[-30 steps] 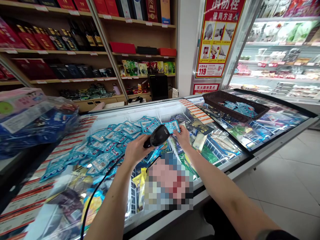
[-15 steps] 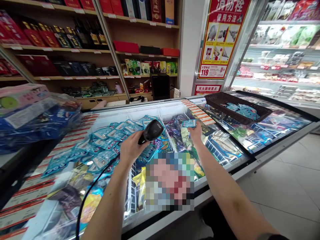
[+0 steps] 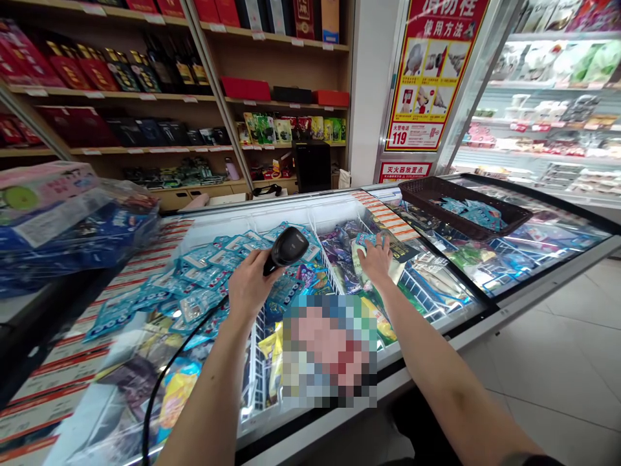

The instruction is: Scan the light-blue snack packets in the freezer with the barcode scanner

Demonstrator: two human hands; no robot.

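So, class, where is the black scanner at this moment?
In the head view, the black scanner is just left of centre, gripped in the person's left hand, overlapping the right end of the blue packets.

On my head feed, left hand (image 3: 250, 285) grips black plastic handheld scanner (image 3: 291, 246), black cable (image 3: 147, 424) trailing. I see right hand (image 3: 377, 260) spread over small blue plastic packet (image 3: 365, 239). Heaped blue-and-white plastic packets (image 3: 208, 257) lie left of scanner; dark-brown rectangular basket (image 3: 421, 190) holds blue packets (image 3: 478, 213).
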